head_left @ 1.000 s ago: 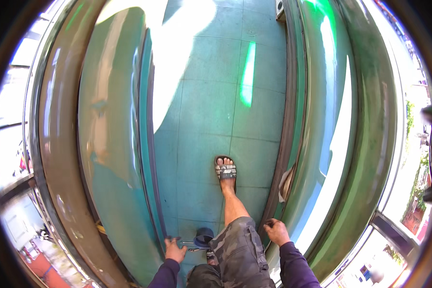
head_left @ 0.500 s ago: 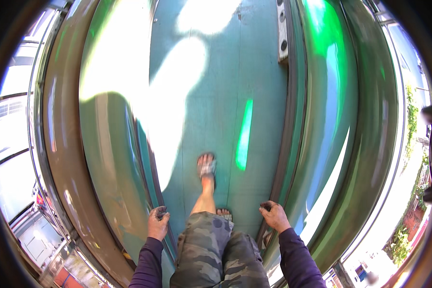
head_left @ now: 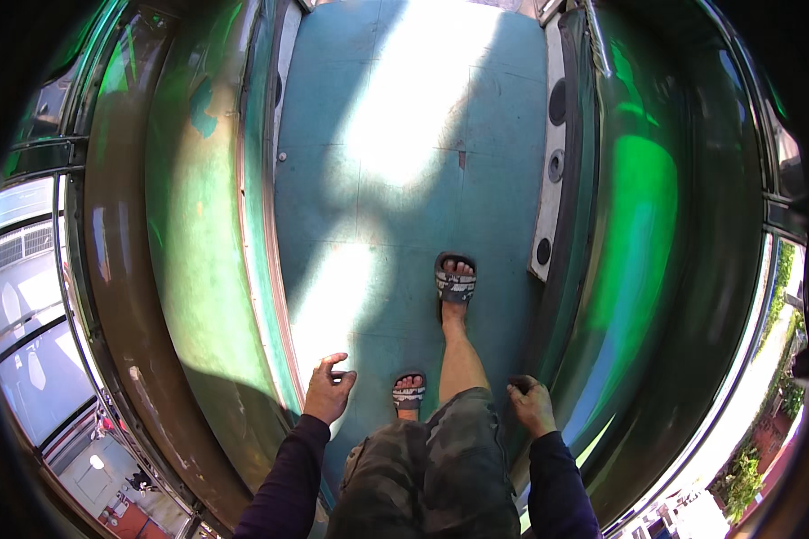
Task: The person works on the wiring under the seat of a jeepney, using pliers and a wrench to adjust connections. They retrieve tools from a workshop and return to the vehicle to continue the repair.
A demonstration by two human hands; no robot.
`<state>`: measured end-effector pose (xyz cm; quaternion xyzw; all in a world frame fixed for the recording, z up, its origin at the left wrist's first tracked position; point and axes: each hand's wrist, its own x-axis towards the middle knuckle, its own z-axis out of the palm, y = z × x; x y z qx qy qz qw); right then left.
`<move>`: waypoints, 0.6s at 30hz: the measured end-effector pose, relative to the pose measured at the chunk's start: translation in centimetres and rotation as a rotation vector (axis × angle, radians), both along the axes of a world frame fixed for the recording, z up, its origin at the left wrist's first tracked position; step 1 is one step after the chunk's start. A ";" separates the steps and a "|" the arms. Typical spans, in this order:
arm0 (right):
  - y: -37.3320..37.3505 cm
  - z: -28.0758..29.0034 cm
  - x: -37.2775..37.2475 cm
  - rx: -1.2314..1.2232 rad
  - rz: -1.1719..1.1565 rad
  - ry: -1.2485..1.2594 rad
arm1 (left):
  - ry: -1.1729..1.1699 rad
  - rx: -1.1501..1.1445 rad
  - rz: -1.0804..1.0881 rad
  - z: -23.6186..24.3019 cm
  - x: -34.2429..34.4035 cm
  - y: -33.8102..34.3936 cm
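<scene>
Glossy green curved bench (head_left: 205, 296) at left, left hand (head_left: 327, 395) lower left of centre, thumb and fingertips stand apart, teal panelled floor (head_left: 400, 310) mid-frame, right hand (head_left: 534, 408) lower right of centre, fingers curl, hold unclear, glossy dark-green bench (head_left: 634, 234) at right.

Nothing can be read here; pale marks are seen on the sandals (head_left: 456, 287), no letters made out.
</scene>
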<state>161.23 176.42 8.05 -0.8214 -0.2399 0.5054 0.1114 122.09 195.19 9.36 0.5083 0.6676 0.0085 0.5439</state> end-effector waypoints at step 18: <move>54.7 1.6 24.6 0.059 0.145 0.030 | 0.041 0.149 -0.133 0.6 26.4 55.9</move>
